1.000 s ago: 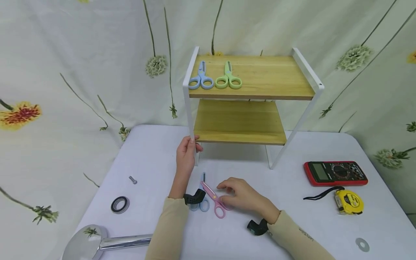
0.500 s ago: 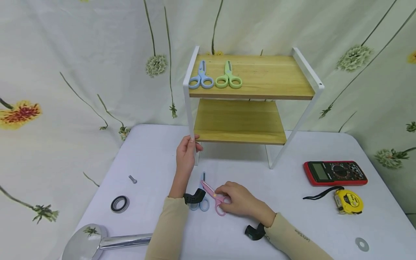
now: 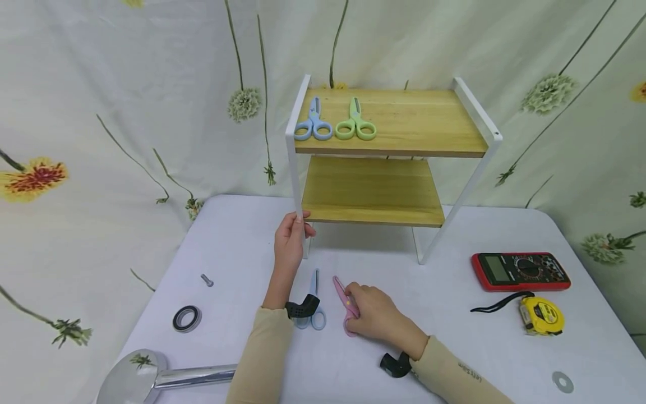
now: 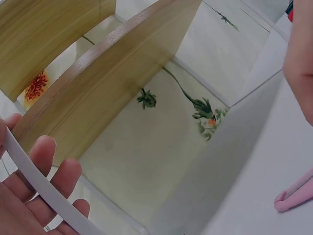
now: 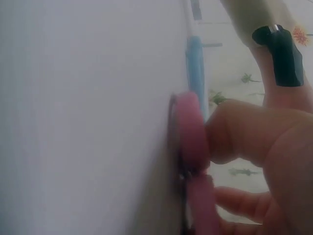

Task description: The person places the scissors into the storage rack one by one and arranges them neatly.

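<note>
The right hand (image 3: 375, 311), its grip pinching the pink plastic scissors (image 3: 347, 302), has drawn them just right of the light-blue scissors (image 3: 314, 286) on the white desk (image 3: 242, 241), separating the pairs, the left hand (image 3: 289, 244) holding the white shelf frame (image 3: 294, 179).

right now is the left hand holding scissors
No, the left hand grips the white frame, while the right hand holds the pink scissors.
</note>
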`<state>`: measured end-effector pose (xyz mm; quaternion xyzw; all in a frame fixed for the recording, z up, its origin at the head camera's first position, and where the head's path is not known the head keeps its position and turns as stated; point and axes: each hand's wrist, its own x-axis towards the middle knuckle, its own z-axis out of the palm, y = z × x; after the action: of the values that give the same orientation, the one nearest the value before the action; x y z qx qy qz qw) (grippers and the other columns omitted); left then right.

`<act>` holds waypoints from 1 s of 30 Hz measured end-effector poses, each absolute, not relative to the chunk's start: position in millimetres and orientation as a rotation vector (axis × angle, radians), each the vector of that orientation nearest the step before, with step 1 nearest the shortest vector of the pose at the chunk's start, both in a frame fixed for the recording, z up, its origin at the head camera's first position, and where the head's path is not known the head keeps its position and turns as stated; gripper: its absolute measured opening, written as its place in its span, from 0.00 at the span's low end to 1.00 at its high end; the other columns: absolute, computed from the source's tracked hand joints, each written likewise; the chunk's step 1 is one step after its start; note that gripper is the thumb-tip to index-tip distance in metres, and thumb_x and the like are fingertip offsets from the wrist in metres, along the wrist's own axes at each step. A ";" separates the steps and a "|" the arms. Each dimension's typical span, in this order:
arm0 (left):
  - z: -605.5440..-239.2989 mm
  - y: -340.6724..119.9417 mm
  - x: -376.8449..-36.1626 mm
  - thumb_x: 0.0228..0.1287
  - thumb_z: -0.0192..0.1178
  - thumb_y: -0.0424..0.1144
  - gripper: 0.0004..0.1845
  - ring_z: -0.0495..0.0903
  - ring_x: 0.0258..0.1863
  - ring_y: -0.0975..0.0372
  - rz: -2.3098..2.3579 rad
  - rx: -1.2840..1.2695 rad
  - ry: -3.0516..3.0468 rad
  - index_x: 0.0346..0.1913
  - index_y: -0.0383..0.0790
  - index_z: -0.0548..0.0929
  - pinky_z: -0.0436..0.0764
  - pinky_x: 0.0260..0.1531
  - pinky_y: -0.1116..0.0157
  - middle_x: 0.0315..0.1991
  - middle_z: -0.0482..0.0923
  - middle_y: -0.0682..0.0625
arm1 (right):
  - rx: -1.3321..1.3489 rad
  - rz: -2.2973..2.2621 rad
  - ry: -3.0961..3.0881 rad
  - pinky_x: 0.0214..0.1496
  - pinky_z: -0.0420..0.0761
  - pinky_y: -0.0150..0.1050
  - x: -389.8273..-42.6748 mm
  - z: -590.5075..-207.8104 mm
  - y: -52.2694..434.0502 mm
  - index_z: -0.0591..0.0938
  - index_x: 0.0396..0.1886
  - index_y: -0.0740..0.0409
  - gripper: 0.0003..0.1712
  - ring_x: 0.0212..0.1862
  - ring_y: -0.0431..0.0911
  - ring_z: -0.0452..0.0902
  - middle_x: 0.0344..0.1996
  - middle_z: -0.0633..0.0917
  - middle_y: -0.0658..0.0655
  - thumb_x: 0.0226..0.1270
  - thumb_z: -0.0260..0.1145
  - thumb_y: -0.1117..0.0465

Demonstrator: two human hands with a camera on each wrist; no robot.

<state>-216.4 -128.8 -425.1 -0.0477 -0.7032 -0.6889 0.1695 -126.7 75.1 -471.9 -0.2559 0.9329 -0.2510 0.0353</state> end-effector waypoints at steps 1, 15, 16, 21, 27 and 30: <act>-425.2 -128.7 -216.0 0.82 0.46 0.37 0.15 0.80 0.31 0.67 -1.957 -0.136 -2.001 0.52 0.28 0.79 0.79 0.44 0.70 0.27 0.80 0.45 | -0.760 -0.794 2.849 0.30 0.67 0.34 -126.9 -470.9 75.9 0.77 0.51 0.59 0.29 0.29 0.41 0.68 0.26 0.76 0.48 0.45 0.74 0.60; -426.4 -129.4 -216.7 0.82 0.46 0.37 0.15 0.81 0.30 0.67 -1.961 -0.136 -1.998 0.53 0.29 0.79 0.79 0.43 0.70 0.25 0.79 0.56 | -0.696 -1.165 2.570 0.27 0.65 0.29 -149.6 -472.2 97.9 0.79 0.47 0.59 0.21 0.25 0.36 0.64 0.24 0.72 0.48 0.50 0.69 0.69; -426.3 -129.4 -216.9 0.82 0.46 0.37 0.15 0.81 0.30 0.66 -1.962 -0.138 -1.996 0.53 0.29 0.80 0.79 0.42 0.70 0.25 0.79 0.56 | -0.685 -1.186 2.550 0.26 0.66 0.28 -150.2 -472.2 98.9 0.80 0.47 0.58 0.21 0.24 0.35 0.65 0.24 0.72 0.48 0.51 0.69 0.70; -425.6 -128.5 -216.5 0.82 0.46 0.37 0.15 0.81 0.31 0.65 -1.966 -0.129 -1.995 0.52 0.29 0.80 0.79 0.43 0.70 0.25 0.79 0.56 | -0.608 -1.300 2.388 0.21 0.72 0.28 -153.4 -474.7 104.0 0.81 0.45 0.59 0.15 0.18 0.36 0.70 0.23 0.76 0.49 0.57 0.65 0.70; -425.9 -128.0 -216.6 0.82 0.46 0.37 0.15 0.81 0.32 0.64 -1.959 -0.127 -2.004 0.53 0.28 0.79 0.79 0.44 0.70 0.26 0.80 0.53 | -0.682 -1.461 2.102 0.21 0.79 0.32 -155.5 -446.8 115.7 0.82 0.44 0.72 0.11 0.18 0.36 0.74 0.22 0.81 0.56 0.65 0.63 0.70; -425.5 -128.5 -216.6 0.82 0.46 0.36 0.15 0.81 0.32 0.63 -1.952 -0.131 -2.004 0.53 0.28 0.80 0.79 0.43 0.70 0.26 0.80 0.52 | -0.811 -1.551 2.038 0.23 0.82 0.35 -153.9 -412.1 127.2 0.81 0.46 0.75 0.12 0.22 0.36 0.76 0.25 0.82 0.64 0.67 0.61 0.71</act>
<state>-216.6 -128.5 -425.5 -0.0462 -0.7051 -0.6870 0.1698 -153.9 127.2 -412.1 -0.2940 0.7391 -0.5625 0.2254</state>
